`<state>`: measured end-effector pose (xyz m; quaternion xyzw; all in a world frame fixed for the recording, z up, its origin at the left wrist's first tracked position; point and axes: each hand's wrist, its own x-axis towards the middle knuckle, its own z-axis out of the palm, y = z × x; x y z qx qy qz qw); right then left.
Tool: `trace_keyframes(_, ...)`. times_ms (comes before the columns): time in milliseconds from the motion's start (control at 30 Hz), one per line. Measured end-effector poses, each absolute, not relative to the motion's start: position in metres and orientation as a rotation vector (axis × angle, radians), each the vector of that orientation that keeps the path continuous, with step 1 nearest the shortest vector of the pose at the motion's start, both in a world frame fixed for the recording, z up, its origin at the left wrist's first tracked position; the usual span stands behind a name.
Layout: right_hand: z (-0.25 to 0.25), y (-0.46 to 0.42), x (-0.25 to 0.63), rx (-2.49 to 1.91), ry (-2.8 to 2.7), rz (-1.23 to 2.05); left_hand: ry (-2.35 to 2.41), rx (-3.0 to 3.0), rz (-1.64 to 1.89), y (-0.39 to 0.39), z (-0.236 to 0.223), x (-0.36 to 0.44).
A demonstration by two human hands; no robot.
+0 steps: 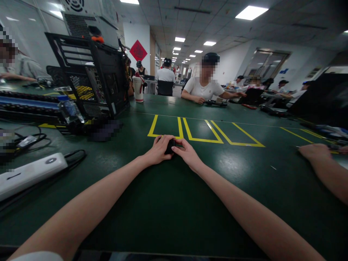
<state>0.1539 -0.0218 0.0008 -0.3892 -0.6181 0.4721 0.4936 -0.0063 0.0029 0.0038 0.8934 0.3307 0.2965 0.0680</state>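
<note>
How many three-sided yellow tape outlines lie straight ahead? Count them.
3, in a row: left outline, its near edge partly behind the left hand; middle outline; right outline.

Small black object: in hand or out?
In hand: the left hand curls over the black object, and the right hand touches its right side.

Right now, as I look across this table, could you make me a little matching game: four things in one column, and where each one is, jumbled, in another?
Things
1. small black object
2. white bar
3. cup
4. yellow tape

Places
A. standing just right of the black metal frame, as pictured
B. marking outlines on the green table
C. between the left hand and the right hand
D. running off the picture's left edge

Pairs: 1-C, 2-D, 3-A, 4-B
</note>
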Motion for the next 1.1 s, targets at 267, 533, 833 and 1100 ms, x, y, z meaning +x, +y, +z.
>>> trace_keyframes(267, 0.0053, -0.0256, 0.1517, -0.97, -1.481, 1.105, 0.985, 2.7, 0.944, 0.0042, 0.0012, -0.005)
trace_keyframes(533, 0.0037, -0.0245, 0.1535, -1.018, -1.48, 1.164, 0.988, 2.702, 0.915, 0.0038, 0.0018, -0.0063)
trace_keyframes(833, 0.0059, -0.027, 0.1518, -0.938, -1.463, 1.141, 0.982, 2.684, 0.924, 0.0021, 0.0039, -0.0067)
trace_keyframes(1100, 0.002, -0.0206, 0.1505, -1.015, -1.432, 1.131, 1.009, 2.69, 0.925, 0.0043, 0.0004, -0.0057)
